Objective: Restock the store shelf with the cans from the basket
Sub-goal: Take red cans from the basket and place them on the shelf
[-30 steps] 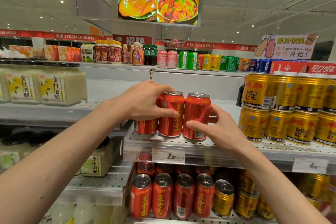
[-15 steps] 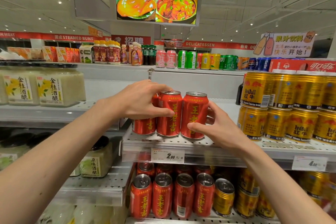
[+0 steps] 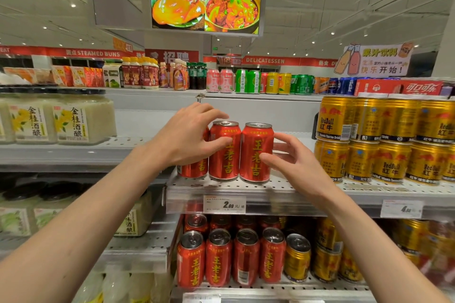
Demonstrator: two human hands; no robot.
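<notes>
Three red cans with gold characters stand side by side at the front of the perforated middle shelf (image 3: 283,189). My left hand (image 3: 189,138) arches over the left can (image 3: 194,171) and hides most of it; its thumb presses on the front of the middle can (image 3: 225,155). My right hand (image 3: 293,162) is beside the right can (image 3: 257,152) with its fingers spread. Only the thumb tip touches the can's front. The basket is out of view.
Stacked gold Red Bull cans (image 3: 384,140) fill the same shelf to the right, with a gap between them and the red cans. More red cans (image 3: 216,258) and gold cans sit on the shelf below. Rice-wine jars (image 3: 73,118) stand on the left unit.
My right hand's fingers have come off the side of the right can and spread apart. My left hand stays over the left and middle cans. The three cans stand as before.
</notes>
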